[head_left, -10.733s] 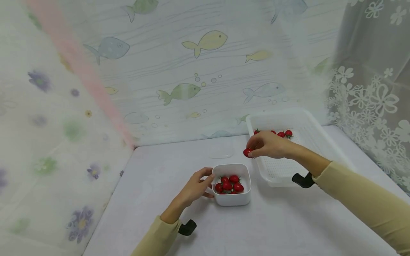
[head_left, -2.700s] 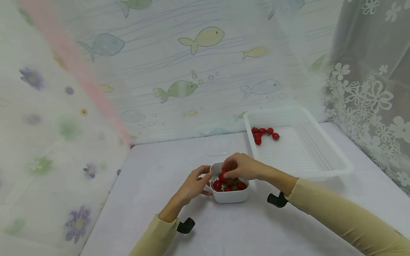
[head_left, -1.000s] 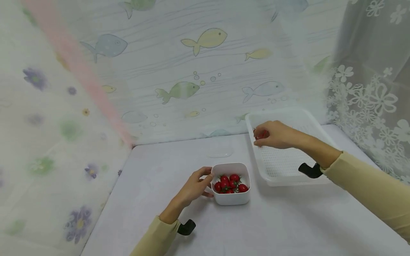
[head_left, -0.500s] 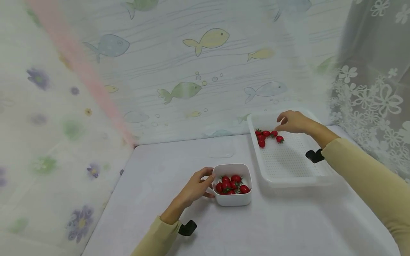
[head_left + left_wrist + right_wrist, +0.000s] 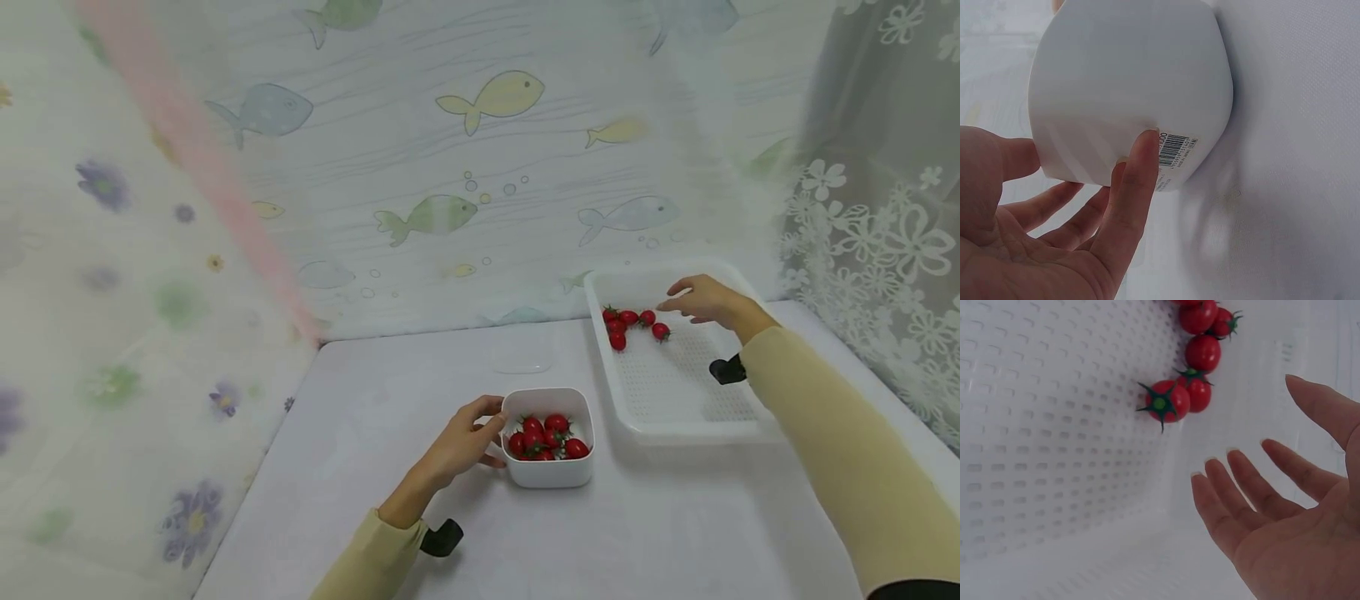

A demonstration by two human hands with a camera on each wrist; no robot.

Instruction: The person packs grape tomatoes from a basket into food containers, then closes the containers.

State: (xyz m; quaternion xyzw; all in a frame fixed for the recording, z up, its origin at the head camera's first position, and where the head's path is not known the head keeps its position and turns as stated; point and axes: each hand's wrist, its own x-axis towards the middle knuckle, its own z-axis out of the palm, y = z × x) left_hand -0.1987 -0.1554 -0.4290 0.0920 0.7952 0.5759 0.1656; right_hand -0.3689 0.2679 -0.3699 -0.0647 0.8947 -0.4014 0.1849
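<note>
My left hand grips the left side of a small white bowl, thumb by the rim and fingers lower on the wall. In the left wrist view the hand lies against the bowl, thumb beside a barcode label. Several cherry tomatoes fill the bowl. My right hand hovers open and empty over the far end of a white perforated tray. Just left of its fingertips lie several more tomatoes. The right wrist view shows the spread fingers apart from those tomatoes.
A clear plastic lid lies flat on the white table behind the bowl. A fish-print curtain hangs across the back and a flowered lace curtain on the right. The tray stands against the back right corner.
My right hand carried a tomato from the bowl to the tray, let it go among the others, then drew a little right with fingers spread. My left hand stayed on the bowl.
</note>
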